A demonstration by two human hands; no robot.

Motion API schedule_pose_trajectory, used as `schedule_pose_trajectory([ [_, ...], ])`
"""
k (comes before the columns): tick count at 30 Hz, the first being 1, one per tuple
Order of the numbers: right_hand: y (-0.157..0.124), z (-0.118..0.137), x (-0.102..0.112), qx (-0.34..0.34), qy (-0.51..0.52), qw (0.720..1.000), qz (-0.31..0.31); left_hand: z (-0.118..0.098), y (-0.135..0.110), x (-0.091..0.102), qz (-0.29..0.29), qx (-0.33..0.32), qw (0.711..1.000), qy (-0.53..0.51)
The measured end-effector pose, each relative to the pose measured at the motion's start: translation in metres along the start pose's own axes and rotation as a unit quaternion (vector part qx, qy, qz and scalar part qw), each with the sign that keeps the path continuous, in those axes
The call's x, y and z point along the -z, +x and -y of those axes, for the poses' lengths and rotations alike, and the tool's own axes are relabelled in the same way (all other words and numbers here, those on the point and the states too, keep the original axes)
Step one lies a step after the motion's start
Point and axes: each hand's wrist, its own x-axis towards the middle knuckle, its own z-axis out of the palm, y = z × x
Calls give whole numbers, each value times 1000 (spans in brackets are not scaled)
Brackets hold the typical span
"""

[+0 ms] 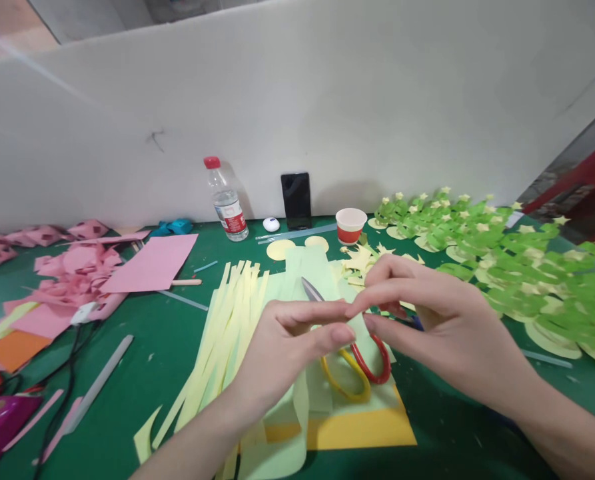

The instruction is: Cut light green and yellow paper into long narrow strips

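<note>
In front of me, my left hand (292,343) and my right hand (432,310) meet with their fingertips pinching a small piece of pale green paper (359,330). Part of the piece is hidden behind the fingers. Below them lies a pair of scissors (387,370) with one red and one yellow handle loop, the blades pointing away from me. The scissors rest on stacked pale green sheets (304,263), over a yellow-orange sheet (362,430). Long pale yellow paper strips (227,313) are heaped beside my left forearm.
Rows of green paper plants (477,227) with star tops fill the right side. A paper cup (351,225), a phone (296,200) and a water bottle (226,203) stand by the white wall. Pink paper pieces (77,267) and a glue stick (101,383) lie left.
</note>
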Motion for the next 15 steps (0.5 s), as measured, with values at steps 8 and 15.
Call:
schedule_pose_trajectory([
  [8, -7, 5, -3, -43, 1, 998, -41, -5, -7, -6, -4, -22, 999, 28],
  [15, -8, 8, 0, -64, 39, 997, -22, -7, -10, -8, -19, -58, 998, -16],
])
